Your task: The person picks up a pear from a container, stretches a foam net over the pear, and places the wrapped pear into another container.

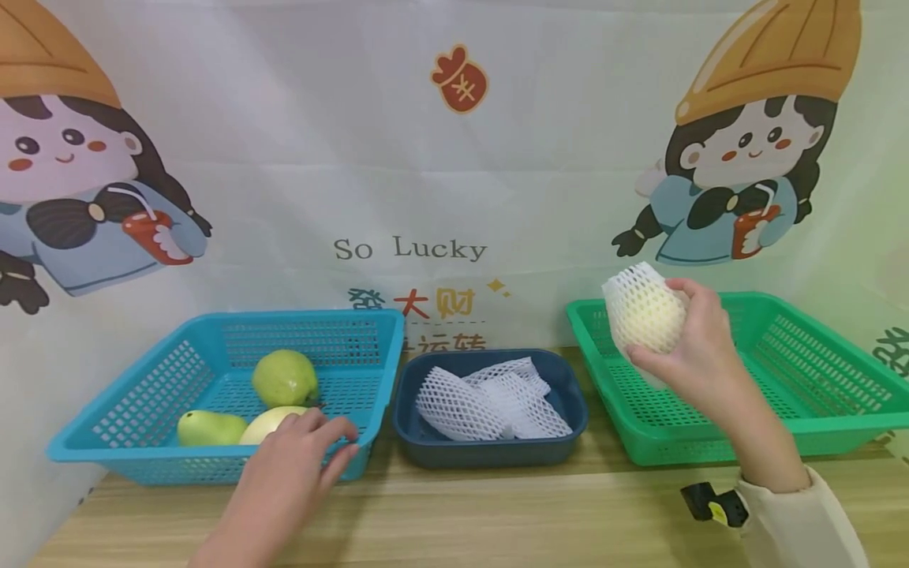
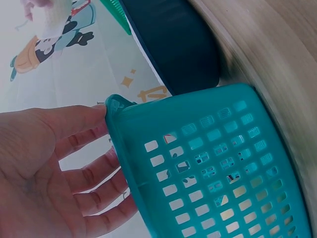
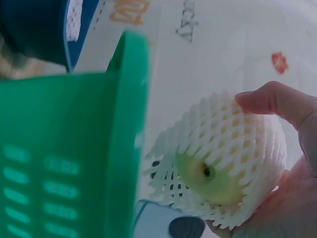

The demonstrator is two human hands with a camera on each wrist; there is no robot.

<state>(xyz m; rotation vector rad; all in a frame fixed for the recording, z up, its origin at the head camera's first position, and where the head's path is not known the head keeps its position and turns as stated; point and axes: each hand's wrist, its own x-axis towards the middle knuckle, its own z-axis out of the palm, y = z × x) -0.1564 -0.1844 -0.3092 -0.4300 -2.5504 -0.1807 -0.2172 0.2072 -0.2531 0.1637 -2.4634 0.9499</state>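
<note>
In the head view my right hand point(image 1: 692, 347) grips a round, pale yellow-green fruit point(image 1: 656, 319) in a white foam net, held above the left side of the green basket point(image 1: 763, 426). In the right wrist view, a dark spot shows on the fruit point(image 3: 200, 181) at the net's open end. My left hand point(image 1: 301, 457) lies over the front rim of the blue basket point(image 1: 383, 347), fingers loosely bent and gripping nothing. Its thumb meets the rim in the left wrist view. Close by inside sit a pale yellow fruit point(image 1: 270, 424), a green pear point(image 1: 209, 428) and a rounder green fruit point(image 1: 284, 377).
Between the two baskets stands a dark blue tray point(image 1: 490, 454) with several white foam nets point(image 1: 461, 406) in it. Everything rests on a wood-grain table point(image 1: 497, 513). A printed cloth point(image 1: 398, 158) hangs behind the containers.
</note>
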